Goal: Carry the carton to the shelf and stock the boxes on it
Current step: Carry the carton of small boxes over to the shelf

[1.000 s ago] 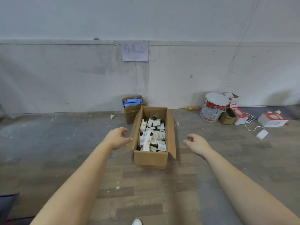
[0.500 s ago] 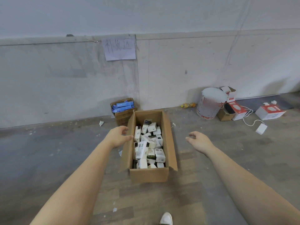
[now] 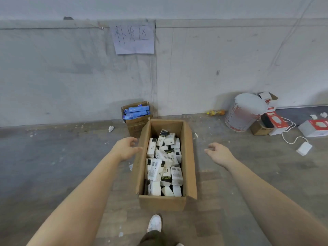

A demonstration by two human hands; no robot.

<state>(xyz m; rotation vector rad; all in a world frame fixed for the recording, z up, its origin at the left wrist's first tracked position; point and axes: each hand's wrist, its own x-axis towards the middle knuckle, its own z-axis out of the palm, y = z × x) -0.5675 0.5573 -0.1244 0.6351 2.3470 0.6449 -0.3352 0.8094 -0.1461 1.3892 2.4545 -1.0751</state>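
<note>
While our brown cardboard carton [image 3: 189, 157] holds jumbled white boxes [image 3: 156, 167], left hand [image 3: 126, 148], right hand [image 3: 219, 153] flanking it, fingers relaxed, holding nothing.

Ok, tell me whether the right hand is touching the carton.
Apart. The head view shows bare floor between the right hand and the carton's right flap.

Carton [image 3: 161, 203] floor — hidden under the jumbled boxes [image 3: 154, 168].

Carton [image 3: 162, 203] on floor [image 3: 53, 166], boxes [image 3: 164, 164] inside, hands either side, smaller carton [image 3: 136, 121] behind against wall [image 3: 71, 68], bucket [image 3: 245, 112] right.
</note>
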